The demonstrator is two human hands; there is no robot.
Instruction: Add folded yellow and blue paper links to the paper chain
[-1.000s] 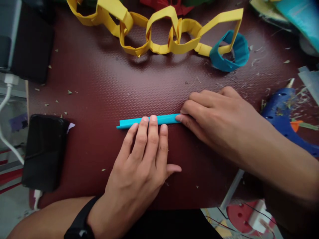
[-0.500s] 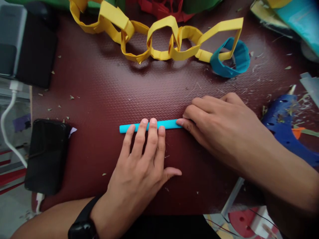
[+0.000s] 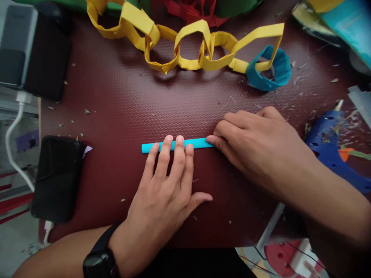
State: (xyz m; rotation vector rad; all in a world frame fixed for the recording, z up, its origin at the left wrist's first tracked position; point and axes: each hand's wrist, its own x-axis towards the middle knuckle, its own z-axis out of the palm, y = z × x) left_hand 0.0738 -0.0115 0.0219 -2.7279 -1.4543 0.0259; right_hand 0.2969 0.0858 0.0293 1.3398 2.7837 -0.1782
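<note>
The left hand lies flat with the fingers spread, and its fingertips press on the blue paper strip, probably to keep the fold tight. The right hand is curled, its fingertips pressing the right end of the strip against the dark red table. Behind them lies a yellow paper chain ending in a blue ring. A blue glue gun rests near the right hand, and a black phone lies well apart on the left.
</note>
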